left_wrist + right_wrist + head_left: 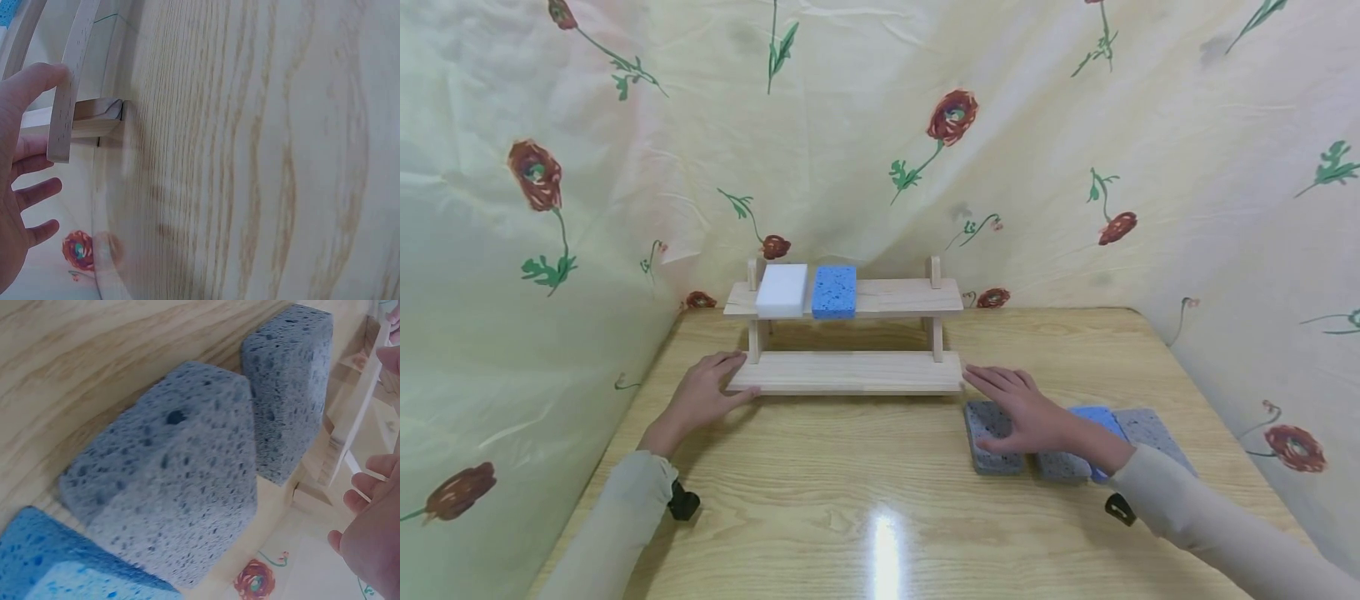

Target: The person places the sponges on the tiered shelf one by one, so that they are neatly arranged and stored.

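A two-tier wooden shelf (850,371) stands at the back of the table. My left hand (700,396) holds the left end of its lower board, thumb on the front edge and fingers around the end; the board's end (60,125) shows between them in the left wrist view. At the right end, my right hand (1033,412) has its fingers extended, fingertips beside the board and nothing gripped. Below that hand lies a grey sponge (992,462). On the upper board sit a white sponge (782,289) and a blue speckled sponge (834,292).
Right of the first grey sponge are a second grey one (1062,468), a blue one (1097,417) and another grey one (1150,429), partly hidden by my right arm. A flowered cloth (865,125) hangs behind the wooden table (820,483).
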### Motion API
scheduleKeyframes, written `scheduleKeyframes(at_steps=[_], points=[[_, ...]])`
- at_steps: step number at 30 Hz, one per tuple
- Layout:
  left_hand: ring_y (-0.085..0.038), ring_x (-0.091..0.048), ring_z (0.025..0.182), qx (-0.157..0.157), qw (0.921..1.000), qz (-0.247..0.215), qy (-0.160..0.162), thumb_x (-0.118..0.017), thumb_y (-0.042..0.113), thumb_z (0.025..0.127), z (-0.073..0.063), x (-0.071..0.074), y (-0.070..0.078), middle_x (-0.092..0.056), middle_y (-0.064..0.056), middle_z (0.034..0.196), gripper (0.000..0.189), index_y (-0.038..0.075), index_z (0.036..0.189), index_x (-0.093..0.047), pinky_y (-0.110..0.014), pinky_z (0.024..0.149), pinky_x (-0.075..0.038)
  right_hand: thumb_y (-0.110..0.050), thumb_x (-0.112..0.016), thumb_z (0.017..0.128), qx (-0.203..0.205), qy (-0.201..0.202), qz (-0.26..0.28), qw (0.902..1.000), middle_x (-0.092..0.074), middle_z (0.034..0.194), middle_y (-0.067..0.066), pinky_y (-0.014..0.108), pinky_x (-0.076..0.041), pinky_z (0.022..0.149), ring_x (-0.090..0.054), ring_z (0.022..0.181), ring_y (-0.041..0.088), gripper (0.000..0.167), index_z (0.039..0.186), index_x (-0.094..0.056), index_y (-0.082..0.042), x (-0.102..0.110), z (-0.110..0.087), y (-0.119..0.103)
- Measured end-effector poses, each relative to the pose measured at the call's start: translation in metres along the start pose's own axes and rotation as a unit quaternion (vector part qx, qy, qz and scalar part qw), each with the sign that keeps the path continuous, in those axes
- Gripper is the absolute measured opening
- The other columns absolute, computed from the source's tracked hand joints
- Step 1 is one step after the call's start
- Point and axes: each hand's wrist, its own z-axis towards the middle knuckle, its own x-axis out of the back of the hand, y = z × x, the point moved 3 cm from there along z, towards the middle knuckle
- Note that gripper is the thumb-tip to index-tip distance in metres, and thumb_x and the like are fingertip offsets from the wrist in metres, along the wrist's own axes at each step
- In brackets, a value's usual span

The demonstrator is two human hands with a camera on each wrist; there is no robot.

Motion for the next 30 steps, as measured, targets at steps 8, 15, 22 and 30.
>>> scheduleKeyframes(at_steps=[8,15,22,30], points=[[-0.046,-0.046,0.138,-0.002,1.0000,0.001,0.004,-0.074,0.049,0.089,0.000,0.000,0.000,-0.052,-0.022,0.150,0.076,0.000,0.145,-0.054,-0.064,0.114,-0.038,-0.050,-0.081,0.083,-0.017,-0.022,0.010,0.9996,-0.034,0.165,0.012,0.070,-0.026,0.108,-0.036,0.146,0.038,0.101,0.160,-0.031,-0.009,-0.002,-0.008,0.005],[-0.046,-0.047,0.138,-0.004,1.0000,-0.003,0.004,-0.075,0.048,0.089,0.000,0.001,0.000,-0.053,-0.022,0.149,0.076,0.000,0.145,-0.055,-0.064,0.114,-0.038,-0.053,-0.081,0.081,-0.022,-0.036,0.015,0.9990,-0.036,0.164,0.015,0.070,-0.027,0.109,-0.036,0.146,0.041,0.102,0.159,-0.034,-0.006,-0.003,-0.016,0.008],[-0.046,-0.046,0.139,-0.004,1.0000,-0.007,0.003,-0.075,0.048,0.089,-0.001,0.001,0.001,-0.052,-0.022,0.150,0.076,0.000,0.145,-0.054,-0.065,0.114,-0.037,-0.054,-0.082,0.080,-0.023,-0.039,0.006,0.9990,-0.040,0.160,0.020,0.069,-0.030,0.107,-0.041,0.142,0.042,0.101,0.155,-0.039,-0.002,-0.004,-0.024,0.012],[-0.046,-0.046,0.138,-0.006,1.0000,-0.004,0.006,-0.075,0.048,0.089,-0.001,0.000,0.001,-0.053,-0.023,0.149,0.076,-0.001,0.145,-0.055,-0.064,0.114,-0.038,-0.059,-0.082,0.077,-0.032,-0.058,0.007,0.9978,-0.041,0.159,0.021,0.069,-0.029,0.106,-0.041,0.141,0.044,0.106,0.155,-0.039,-0.001,-0.006,-0.030,0.018]])
